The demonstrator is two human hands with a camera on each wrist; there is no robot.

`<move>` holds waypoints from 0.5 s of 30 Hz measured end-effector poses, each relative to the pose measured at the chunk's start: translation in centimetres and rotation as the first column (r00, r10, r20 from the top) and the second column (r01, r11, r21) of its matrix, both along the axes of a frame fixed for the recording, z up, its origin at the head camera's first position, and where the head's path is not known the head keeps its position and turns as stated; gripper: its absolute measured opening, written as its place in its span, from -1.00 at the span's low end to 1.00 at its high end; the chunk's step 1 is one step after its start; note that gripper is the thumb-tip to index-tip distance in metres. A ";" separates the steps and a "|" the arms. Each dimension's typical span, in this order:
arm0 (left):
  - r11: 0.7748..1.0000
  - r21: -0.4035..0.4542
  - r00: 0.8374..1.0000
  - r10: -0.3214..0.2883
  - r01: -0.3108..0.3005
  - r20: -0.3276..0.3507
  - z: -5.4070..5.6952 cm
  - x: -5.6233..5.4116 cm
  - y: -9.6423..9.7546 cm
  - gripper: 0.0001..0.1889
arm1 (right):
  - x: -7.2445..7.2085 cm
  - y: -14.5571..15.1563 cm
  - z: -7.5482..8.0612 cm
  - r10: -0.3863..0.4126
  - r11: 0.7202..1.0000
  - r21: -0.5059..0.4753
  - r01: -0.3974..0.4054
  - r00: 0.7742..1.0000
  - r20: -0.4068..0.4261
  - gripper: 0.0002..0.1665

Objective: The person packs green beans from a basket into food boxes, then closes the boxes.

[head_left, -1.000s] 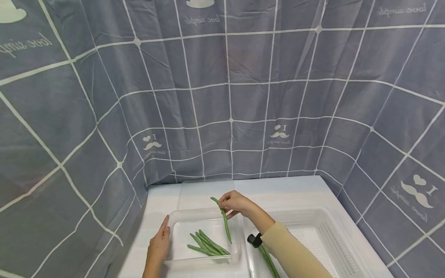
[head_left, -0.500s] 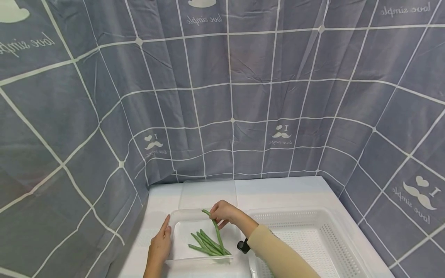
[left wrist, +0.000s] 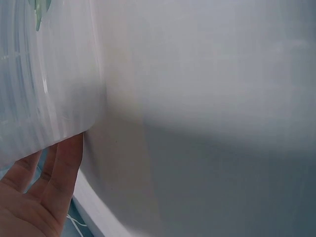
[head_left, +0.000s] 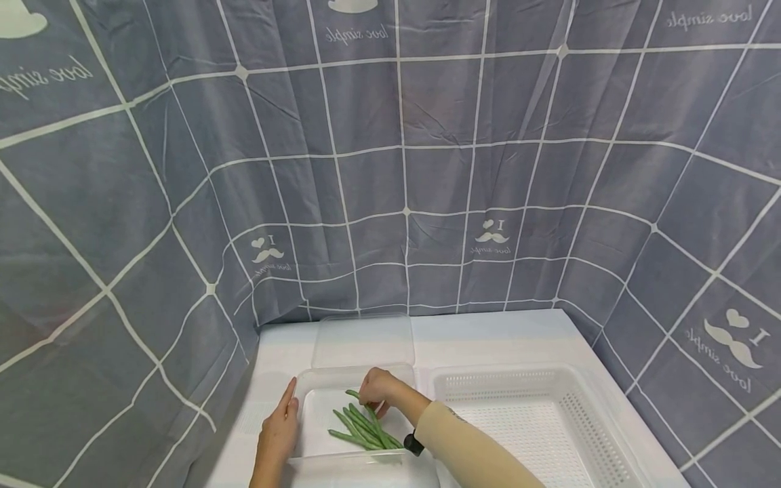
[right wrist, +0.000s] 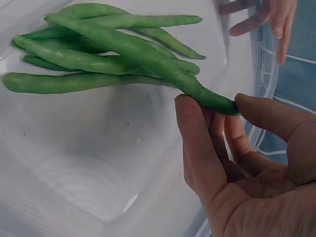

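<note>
My right hand (head_left: 379, 386) is inside a clear plastic container (head_left: 342, 461), pinching a green bean (right wrist: 210, 96) near one end between thumb and fingers. The rest of that bean lies across several other green beans (head_left: 355, 428) on the container floor, toward its front right corner. On the container's left, my left hand (head_left: 279, 432) rests its extended fingers against the outer wall, with the thumb near the rim. In the left wrist view, those fingers (left wrist: 64, 165) touch the translucent wall from outside.
A flat clear lid (head_left: 364, 341) lies behind the container on the white table (head_left: 482, 332). To the right stands a white perforated basket (head_left: 506, 374), partly covered by my right sleeve (head_left: 472, 444). A grey checked curtain (head_left: 439, 176) encloses the table at the back and sides.
My right hand has moved left and down into the container, bringing its green bean from above onto the other beans. The left hand has stayed at the container's left side.
</note>
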State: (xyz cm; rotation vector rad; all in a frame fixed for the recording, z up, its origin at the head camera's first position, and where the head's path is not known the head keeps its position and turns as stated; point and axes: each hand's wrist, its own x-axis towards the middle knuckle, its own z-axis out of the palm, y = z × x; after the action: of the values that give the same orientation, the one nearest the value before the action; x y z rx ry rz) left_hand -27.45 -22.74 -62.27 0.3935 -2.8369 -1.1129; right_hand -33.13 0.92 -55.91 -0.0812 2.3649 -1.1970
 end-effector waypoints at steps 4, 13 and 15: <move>1.000 -0.004 1.000 0.002 -0.002 -0.006 -0.1 0.1 -0.1 -0.44 | 0.0 -0.6 -0.9 0.012 0.999 0.047 -0.012 1.000 -0.009 -0.85; 1.000 0.002 1.000 0.003 -0.003 -0.007 -0.2 0.1 -0.2 -0.44 | -0.2 -1.7 -1.8 -0.001 0.983 0.182 0.011 0.998 -0.058 -0.89; 1.000 0.004 1.000 0.002 -0.002 -0.008 -0.1 0.0 -0.1 -0.44 | -0.2 -1.9 -1.9 0.001 0.977 0.211 0.013 0.998 -0.066 -0.86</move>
State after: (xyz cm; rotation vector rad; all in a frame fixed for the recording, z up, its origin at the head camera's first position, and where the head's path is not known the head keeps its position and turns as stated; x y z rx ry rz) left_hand -27.41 -22.86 -62.35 0.3907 -2.8273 -1.1178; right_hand -33.34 -0.98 -57.83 -0.0429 2.5369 -0.9509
